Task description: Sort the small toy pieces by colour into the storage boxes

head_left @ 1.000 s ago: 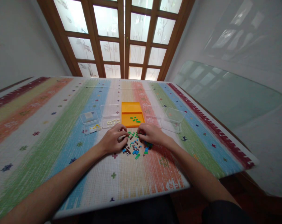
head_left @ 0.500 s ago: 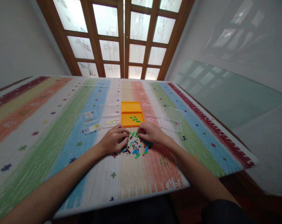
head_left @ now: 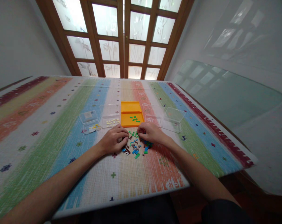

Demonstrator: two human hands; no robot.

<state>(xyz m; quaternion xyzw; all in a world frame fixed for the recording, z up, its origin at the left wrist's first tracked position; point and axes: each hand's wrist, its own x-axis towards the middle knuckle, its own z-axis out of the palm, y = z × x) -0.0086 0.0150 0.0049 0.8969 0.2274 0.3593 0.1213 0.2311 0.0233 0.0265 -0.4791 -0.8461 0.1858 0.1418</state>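
A loose pile of small toy building bricks (head_left: 135,151) in green, blue and brown lies on the striped tablecloth between my hands. My left hand (head_left: 115,138) rests at the pile's left side, its fingers curled and the thumb close to them; whatever they may hold is hidden. At the upper right of the pile, my right hand (head_left: 149,132) has thumb and fingertips drawn together near green bricks; I cannot make out what is in them. Just beyond stands an open orange case (head_left: 125,120), with several green bricks (head_left: 134,119) in its near half.
Left of the case, one open clear box (head_left: 104,125) contains cream-coloured pieces and another clear box (head_left: 86,130) yellow ones. On the right stand more open clear boxes (head_left: 175,128), one partly behind my right hand. The tablecloth (head_left: 96,177) reaches the table's near edge.
Both hands stay almost in place at the pile. The left fingers and thumb have shifted slightly. The boxes and the orange case have not moved.
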